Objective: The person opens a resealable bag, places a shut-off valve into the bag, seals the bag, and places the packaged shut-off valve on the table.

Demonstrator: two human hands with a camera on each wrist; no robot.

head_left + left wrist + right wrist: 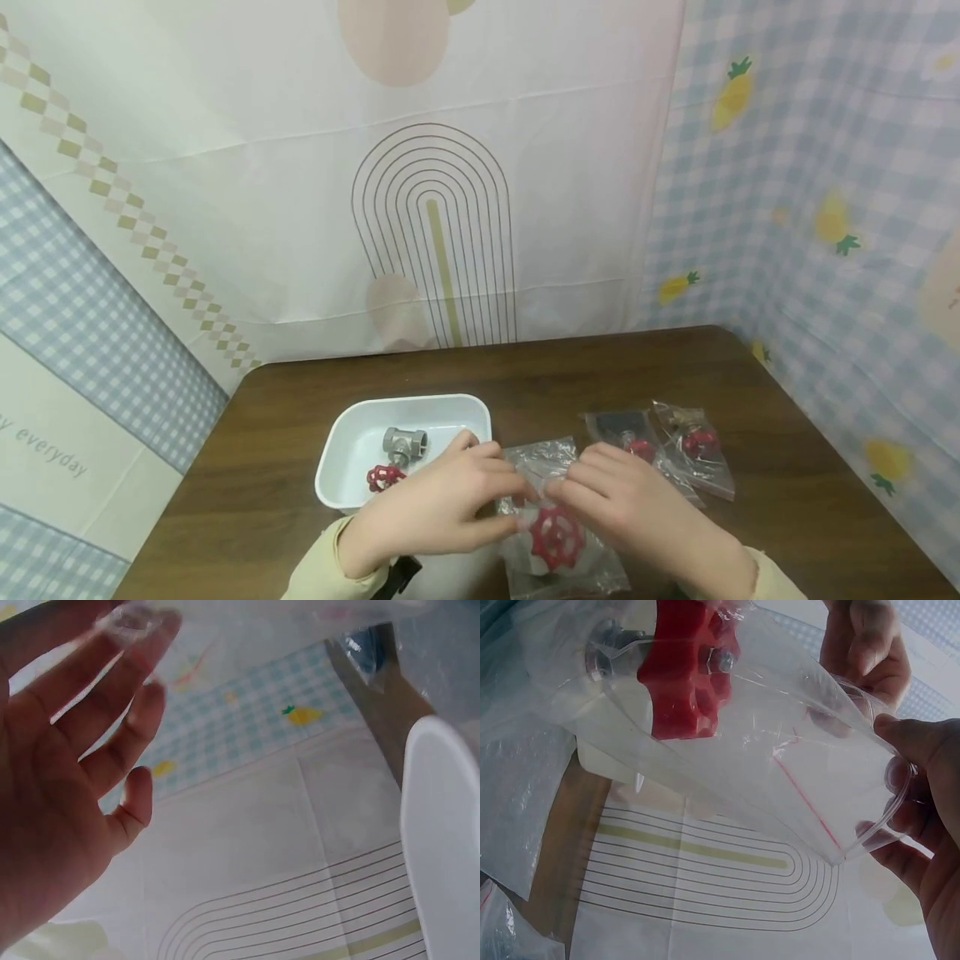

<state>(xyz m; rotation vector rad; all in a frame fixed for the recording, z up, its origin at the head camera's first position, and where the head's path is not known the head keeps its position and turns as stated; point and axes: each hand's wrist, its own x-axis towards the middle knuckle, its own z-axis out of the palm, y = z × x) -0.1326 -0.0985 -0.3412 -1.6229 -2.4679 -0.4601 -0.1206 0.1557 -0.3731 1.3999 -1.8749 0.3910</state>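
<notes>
A clear zip plastic bag (542, 454) holds a valve with a red handwheel (557, 538). My right hand (626, 500) grips the bag near its mouth, thumb on one side and fingers on the other in the right wrist view. From the opposite side my left hand (465, 500) pinches the bag's edge, its fingertips at a crumpled bit of clear plastic (135, 624) in the left wrist view. The handwheel hangs below the mouth inside the bag, and the valve's body is mostly hidden.
Left of the hands sits a white tray (324, 475) with a grey metal valve (406, 443) that has a red handwheel. To the right lie two more bagged valves, one bag (618, 423) beside the other (716, 477). A patterned cloth hangs behind the brown table (585, 371).
</notes>
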